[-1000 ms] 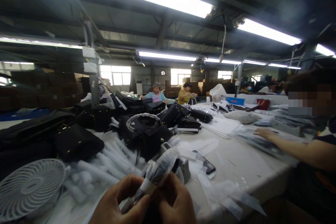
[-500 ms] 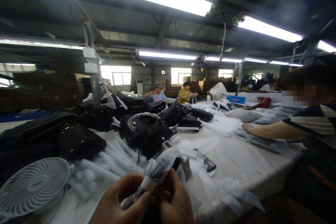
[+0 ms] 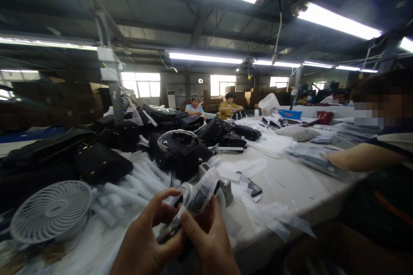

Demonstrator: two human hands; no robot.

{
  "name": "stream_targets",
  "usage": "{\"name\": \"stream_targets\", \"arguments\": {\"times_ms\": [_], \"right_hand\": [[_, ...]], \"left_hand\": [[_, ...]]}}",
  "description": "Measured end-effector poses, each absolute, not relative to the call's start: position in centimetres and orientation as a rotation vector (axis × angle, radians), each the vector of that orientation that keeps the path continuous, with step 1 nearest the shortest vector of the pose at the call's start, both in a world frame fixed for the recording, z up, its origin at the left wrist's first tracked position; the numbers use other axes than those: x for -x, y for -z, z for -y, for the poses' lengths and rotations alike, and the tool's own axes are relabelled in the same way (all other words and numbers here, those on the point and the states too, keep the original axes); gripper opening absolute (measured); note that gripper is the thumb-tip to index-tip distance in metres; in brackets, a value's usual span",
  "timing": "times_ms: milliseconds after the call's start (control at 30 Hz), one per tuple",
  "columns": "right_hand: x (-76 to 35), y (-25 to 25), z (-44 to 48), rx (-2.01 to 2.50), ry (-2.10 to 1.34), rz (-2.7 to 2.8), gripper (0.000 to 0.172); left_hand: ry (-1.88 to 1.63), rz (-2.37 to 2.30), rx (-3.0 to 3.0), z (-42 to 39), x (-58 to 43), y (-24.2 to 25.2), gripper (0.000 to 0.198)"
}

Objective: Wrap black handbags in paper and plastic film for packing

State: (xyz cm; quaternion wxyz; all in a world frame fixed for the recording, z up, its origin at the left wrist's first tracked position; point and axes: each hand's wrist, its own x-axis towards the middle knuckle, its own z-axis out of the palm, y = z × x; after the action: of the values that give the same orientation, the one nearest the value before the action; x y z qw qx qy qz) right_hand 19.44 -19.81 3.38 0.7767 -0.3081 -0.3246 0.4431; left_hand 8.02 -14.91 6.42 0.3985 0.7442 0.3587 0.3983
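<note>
A strap-like bundle in translucent white wrapping (image 3: 206, 184) is held up in front of the near edge of the surface (image 3: 290, 202); the left hand (image 3: 151, 234) is closed on its lower, darker end, and the right hand (image 3: 208, 232) pinches it from the other side, thumb laid over the narrow middle; the two hands nearly meet there.

It looks light, with a bendable dark core; the wrapping seems thin, probably slippery and easily creased or torn; the gathered middle, between thumb and fingers, looks the surest place to take hold, with a gentle pinch rather than a hard squeeze.

As for counts: one wrapped bundle in the hands; one black handbag with a wrapped, looped handle (image 3: 180, 154) just beyond; more black handbags (image 3: 103, 163) heaped to the left, at least five, overlapping too much for an exact number; white foam rolls (image 3: 129, 191), well over six; one round fan (image 3: 53, 210); one dark phone-like device (image 3: 253, 187); one blue box (image 3: 289, 114); one co-worker (image 3: 390, 150) at the right, two across the surface.
</note>
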Motion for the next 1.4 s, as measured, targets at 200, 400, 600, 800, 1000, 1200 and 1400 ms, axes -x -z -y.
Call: {"name": "stream_targets", "arguments": {"times_ms": [200, 400, 600, 800, 1000, 1200, 1400], "right_hand": [[-19.1, -4.5, 19.1, 0.761, -0.852, 0.783, 0.061], [-22.9, -2.7, 20.4, 0.922, -0.782, 1.070, 0.047], [-28.5, -0.5, 19.7, 1.340, 0.054, 1.271, 0.042], [-32.3, -1.9, 14.1, 1.396, 0.047, 1.717, 0.082], [-34.6, -0.2, 8.1, 1.411, -0.344, 1.761, 0.045], [-34.3, 2.2, 4.8, 1.450, -0.370, 1.490, 0.055], [-33.4, 2.6, 3.9, 1.456, -0.411, 1.299, 0.060]], "left_hand": [[-1.065, -0.918, -1.943, 15.2, -8.3, -6.5, 0.054], [-0.908, -0.858, -1.635, 13.4, -6.3, -8.2, 0.070], [-0.874, -0.945, -1.679, 12.4, -4.2, -9.8, 0.076], [-0.739, -0.916, -1.691, 11.0, -4.4, -10.6, 0.059], [-0.767, -0.821, -1.679, 8.0, -4.0, -9.8, 0.063], [-0.858, -0.760, -1.643, 7.6, -3.8, -8.7, 0.091], [-1.099, -0.971, -1.624, 9.9, -0.9, -0.3, 0.093]]}}
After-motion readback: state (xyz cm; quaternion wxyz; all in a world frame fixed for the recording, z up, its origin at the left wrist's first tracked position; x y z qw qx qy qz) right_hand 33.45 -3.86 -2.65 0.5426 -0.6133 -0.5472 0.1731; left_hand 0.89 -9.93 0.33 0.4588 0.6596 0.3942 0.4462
